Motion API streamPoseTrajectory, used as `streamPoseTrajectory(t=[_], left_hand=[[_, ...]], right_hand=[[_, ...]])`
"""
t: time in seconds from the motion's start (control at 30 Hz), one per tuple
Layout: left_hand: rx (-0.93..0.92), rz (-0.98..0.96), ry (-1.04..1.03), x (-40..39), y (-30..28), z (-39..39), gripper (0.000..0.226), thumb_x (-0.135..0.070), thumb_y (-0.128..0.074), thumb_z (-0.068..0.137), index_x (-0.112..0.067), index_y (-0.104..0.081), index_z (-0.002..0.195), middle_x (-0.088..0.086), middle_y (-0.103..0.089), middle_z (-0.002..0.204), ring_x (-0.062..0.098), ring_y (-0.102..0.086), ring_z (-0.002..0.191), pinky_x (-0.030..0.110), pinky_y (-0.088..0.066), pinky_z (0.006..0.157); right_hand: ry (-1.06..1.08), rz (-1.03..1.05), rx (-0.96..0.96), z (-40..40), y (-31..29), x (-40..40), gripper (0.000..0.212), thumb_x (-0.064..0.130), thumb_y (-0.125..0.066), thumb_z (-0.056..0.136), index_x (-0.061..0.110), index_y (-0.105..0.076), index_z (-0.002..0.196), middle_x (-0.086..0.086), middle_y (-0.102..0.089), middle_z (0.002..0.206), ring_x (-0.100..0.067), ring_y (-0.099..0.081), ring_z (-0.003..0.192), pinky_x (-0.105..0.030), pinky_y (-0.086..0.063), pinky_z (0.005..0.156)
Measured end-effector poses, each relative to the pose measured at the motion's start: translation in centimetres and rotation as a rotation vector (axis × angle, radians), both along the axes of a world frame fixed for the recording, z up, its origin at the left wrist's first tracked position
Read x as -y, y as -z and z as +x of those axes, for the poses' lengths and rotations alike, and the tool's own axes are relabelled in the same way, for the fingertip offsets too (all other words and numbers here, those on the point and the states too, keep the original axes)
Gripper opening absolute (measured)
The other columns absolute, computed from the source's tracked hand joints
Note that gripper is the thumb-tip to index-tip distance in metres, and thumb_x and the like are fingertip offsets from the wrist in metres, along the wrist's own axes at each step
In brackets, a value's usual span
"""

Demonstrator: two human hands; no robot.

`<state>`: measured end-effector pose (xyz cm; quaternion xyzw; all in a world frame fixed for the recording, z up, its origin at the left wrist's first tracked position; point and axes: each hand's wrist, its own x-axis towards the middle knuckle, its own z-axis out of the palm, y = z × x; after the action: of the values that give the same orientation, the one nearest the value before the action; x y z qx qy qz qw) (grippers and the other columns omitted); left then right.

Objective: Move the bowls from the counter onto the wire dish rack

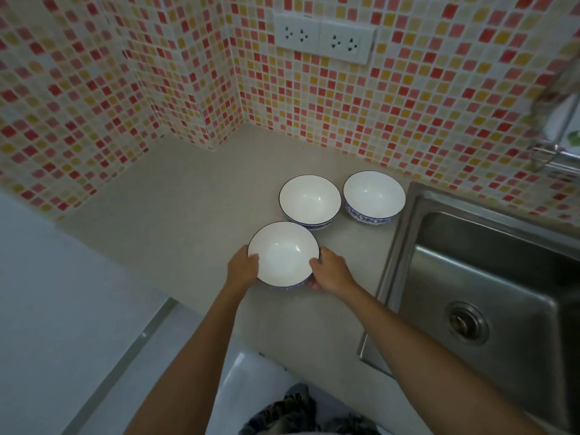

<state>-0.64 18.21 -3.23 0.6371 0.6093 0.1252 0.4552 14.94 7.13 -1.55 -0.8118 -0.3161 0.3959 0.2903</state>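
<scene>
Three white bowls with blue patterned outsides are on the beige counter (175, 208). The nearest bowl (284, 254) is held between both hands: my left hand (241, 266) grips its left rim and my right hand (329, 271) grips its right rim. Whether it rests on the counter or is slightly raised, I cannot tell. A second bowl (310, 200) stands just behind it, and a third bowl (374, 196) stands to the right, near the sink. At the far right edge, a bit of metal wire rack (552, 152) hangs on the wall.
A steel sink (489, 277) with a round drain lies right of the bowls. Mosaic-tiled walls (125, 89) enclose the counter corner, with a double power socket (323, 37) above. The counter's front edge runs at lower left, above a pale floor.
</scene>
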Motion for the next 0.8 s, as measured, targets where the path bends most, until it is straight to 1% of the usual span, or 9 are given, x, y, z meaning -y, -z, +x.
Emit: streamPoseTrajectory(t=[0.1,0.23,0.3,0.37,0.43,0.5,0.57,0.7,0.8], left_hand=[[0.077,-0.050,0.024,0.9,-0.3,0.6,0.031,-0.008,-0.045,0.094,-0.003,-0.054,0.123,0.017,-0.059,0.125,0.032,-0.055,0.111,0.035,-0.041,0.089],[0.224,-0.085,0.071,2.5,-2.0,3.4,0.022,-0.016,-0.048,0.089,-0.017,-0.055,0.109,0.009,-0.062,0.114,0.029,-0.058,0.099,0.039,-0.046,0.084],[0.316,-0.128,0.119,3.1,-3.5,5.9,0.019,-0.022,-0.051,0.086,-0.022,-0.052,0.105,0.005,-0.060,0.109,0.028,-0.059,0.100,0.042,-0.049,0.084],[0.414,-0.216,0.169,4.0,-5.3,8.9,0.018,-0.021,-0.051,0.092,-0.022,-0.047,0.110,0.000,-0.056,0.104,0.020,-0.058,0.093,0.040,-0.051,0.077],[0.476,-0.344,0.213,5.3,-7.1,11.9,0.023,-0.029,-0.050,0.095,-0.022,-0.042,0.116,-0.002,-0.055,0.104,0.018,-0.056,0.088,0.037,-0.053,0.070],[0.532,-0.429,0.269,6.7,-8.7,14.6,0.039,-0.045,-0.050,0.093,-0.026,-0.039,0.126,0.000,-0.054,0.116,0.025,-0.057,0.102,0.048,-0.056,0.080],[0.579,-0.445,0.336,8.4,-10.2,17.2,0.049,-0.059,-0.046,0.090,-0.033,-0.038,0.131,0.000,-0.054,0.124,0.030,-0.055,0.113,0.057,-0.053,0.088],[0.661,-0.435,0.462,12.1,-13.8,21.6,0.057,-0.072,-0.040,0.083,-0.040,-0.042,0.130,0.002,-0.057,0.126,0.029,-0.058,0.114,0.056,-0.054,0.088],[0.724,-0.408,0.498,14.6,-15.4,24.1,0.059,-0.073,-0.039,0.081,-0.039,-0.049,0.129,0.001,-0.062,0.125,0.026,-0.061,0.112,0.050,-0.054,0.092]], right_hand=[[0.042,0.026,0.012,0.2,0.1,1.7,0.024,0.019,-0.042,0.087,0.008,-0.057,0.103,-0.016,-0.069,0.085,-0.033,-0.068,0.066,-0.045,-0.059,0.065],[0.144,0.065,0.025,1.7,-1.1,4.9,0.023,0.019,-0.040,0.091,0.010,-0.053,0.107,-0.013,-0.066,0.094,-0.030,-0.065,0.072,-0.032,-0.054,0.056],[0.207,0.102,0.047,3.1,-2.3,6.8,0.029,0.023,-0.039,0.089,0.012,-0.052,0.112,-0.011,-0.065,0.100,-0.031,-0.066,0.079,-0.040,-0.058,0.063],[0.281,0.147,0.063,4.9,-3.6,8.6,0.034,0.026,-0.038,0.086,0.013,-0.052,0.114,-0.011,-0.064,0.102,-0.030,-0.066,0.081,-0.045,-0.059,0.065],[0.345,0.172,0.097,6.7,-5.4,10.4,0.031,0.021,-0.039,0.090,0.010,-0.053,0.115,-0.011,-0.064,0.103,-0.029,-0.065,0.080,-0.037,-0.058,0.058],[0.398,0.203,0.133,8.7,-6.9,12.4,0.027,0.017,-0.039,0.093,0.007,-0.052,0.115,-0.013,-0.062,0.104,-0.028,-0.065,0.078,-0.025,-0.052,0.046],[0.448,0.255,0.175,10.6,-8.3,14.5,0.027,0.016,-0.039,0.095,0.008,-0.051,0.117,-0.012,-0.062,0.105,-0.026,-0.065,0.077,-0.023,-0.053,0.046],[0.517,0.350,0.221,14.1,-11.1,18.1,0.028,0.018,-0.043,0.096,0.012,-0.053,0.121,-0.005,-0.061,0.110,-0.021,-0.063,0.090,-0.024,-0.058,0.054],[0.548,0.363,0.287,16.6,-12.9,20.3,0.028,0.019,-0.044,0.096,0.014,-0.054,0.121,-0.003,-0.063,0.104,-0.020,-0.067,0.083,-0.023,-0.058,0.054]])
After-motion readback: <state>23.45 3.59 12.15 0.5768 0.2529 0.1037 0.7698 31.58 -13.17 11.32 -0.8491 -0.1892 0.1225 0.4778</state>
